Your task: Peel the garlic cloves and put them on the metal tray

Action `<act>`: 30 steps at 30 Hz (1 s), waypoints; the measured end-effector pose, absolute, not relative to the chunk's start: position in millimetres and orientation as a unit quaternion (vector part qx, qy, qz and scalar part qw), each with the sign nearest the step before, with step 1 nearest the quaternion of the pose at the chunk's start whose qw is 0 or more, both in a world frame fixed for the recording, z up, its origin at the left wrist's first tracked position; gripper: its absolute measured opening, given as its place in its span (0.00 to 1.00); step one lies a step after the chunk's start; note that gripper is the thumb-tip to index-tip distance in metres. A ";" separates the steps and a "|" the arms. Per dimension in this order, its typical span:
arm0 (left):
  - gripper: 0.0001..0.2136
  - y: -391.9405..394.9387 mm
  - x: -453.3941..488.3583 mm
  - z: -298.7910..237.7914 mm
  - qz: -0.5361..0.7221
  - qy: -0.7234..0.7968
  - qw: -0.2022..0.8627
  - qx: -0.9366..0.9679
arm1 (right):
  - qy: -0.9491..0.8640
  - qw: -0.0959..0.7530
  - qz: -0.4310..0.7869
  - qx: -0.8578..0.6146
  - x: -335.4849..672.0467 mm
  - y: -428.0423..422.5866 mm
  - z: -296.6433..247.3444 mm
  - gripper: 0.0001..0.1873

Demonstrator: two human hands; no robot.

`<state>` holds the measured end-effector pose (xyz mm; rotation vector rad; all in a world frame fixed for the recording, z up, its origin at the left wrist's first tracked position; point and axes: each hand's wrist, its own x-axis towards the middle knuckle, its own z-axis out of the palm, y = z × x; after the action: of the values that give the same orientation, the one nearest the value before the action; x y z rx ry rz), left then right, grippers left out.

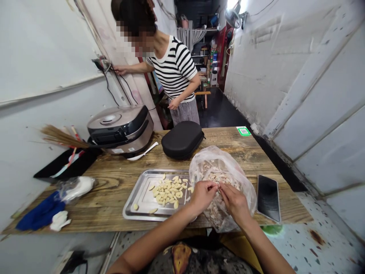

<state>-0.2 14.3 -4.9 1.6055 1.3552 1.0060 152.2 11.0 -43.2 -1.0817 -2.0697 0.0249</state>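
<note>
Over an open clear plastic bag (248, 186), my left hand (203, 195) and my right hand (234, 201) meet fingertip to fingertip. Both are closed in a pinch on a small pale thing that looks like a garlic clove (218, 185), mostly covered by the fingers. Inside the bag lie many dry, papery garlic skins (214, 173). Left of the bag, a shallow metal tray (139, 194) carries a loose heap of peeled garlic cloves (168, 192), with a few lying apart near its edges. The bag overlaps the tray's right end.
A black zip case (182, 140) sits behind the tray, and a phone (268, 198) lies right of the bag. Farther left are an electric cooking appliance (119, 129), a white spoon (144, 151), a hand broom (62, 137) and a blue cloth (42, 211). Another person (173, 72) stands across the table (108, 190), touching wall wiring.
</note>
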 end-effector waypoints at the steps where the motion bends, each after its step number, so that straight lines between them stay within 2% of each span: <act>1: 0.10 14.1 -0.4 -4.9 0.392 0.535 0.394 0.636 | -0.817 0.393 0.008 -0.422 152.8 11.0 -43.6 0.14; 20: 0.08 13.7 12.9 -15.5 0.372 0.583 0.301 0.657 | -0.823 0.371 -0.039 -0.429 156.0 10.9 -58.1 0.14; 27: 0.04 19.7 20.5 -14.2 0.368 0.604 0.328 0.627 | -0.808 0.386 -0.020 -0.445 155.3 9.1 -65.2 0.15; 30: 0.03 23.7 20.7 -14.1 0.374 0.595 0.386 0.597 | -0.779 0.431 0.022 -0.454 154.0 8.8 -65.1 0.14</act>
<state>20.7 23.7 -14.1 1.5215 1.5160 0.9525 154.0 8.8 -65.1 -1.1321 -1.9439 0.0557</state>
